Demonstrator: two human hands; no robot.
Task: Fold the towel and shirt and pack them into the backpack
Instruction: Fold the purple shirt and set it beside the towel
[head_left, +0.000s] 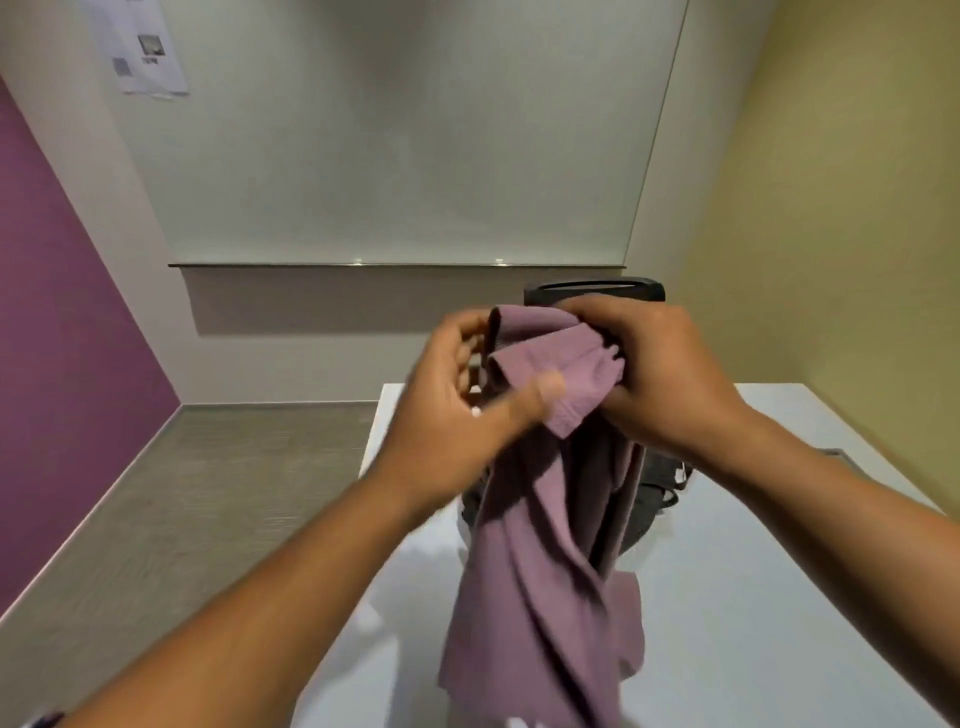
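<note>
A mauve cloth (545, 561), shirt or towel I cannot tell, hangs in loose folds above the white table (753, 597). My right hand (660, 374) grips its bunched top edge. My left hand (457, 415) pinches a flap of the same cloth between thumb and fingers, and is blurred. Behind the hanging cloth lies a dark grey backpack (652, 499), mostly hidden, with only its right side and straps showing. No second garment is visible.
A black chair back (597, 291) stands behind the table's far edge. A whiteboard with a tray ledge (395, 266) covers the far wall. Grey carpet (208, 493) lies left of the table, beside a purple wall.
</note>
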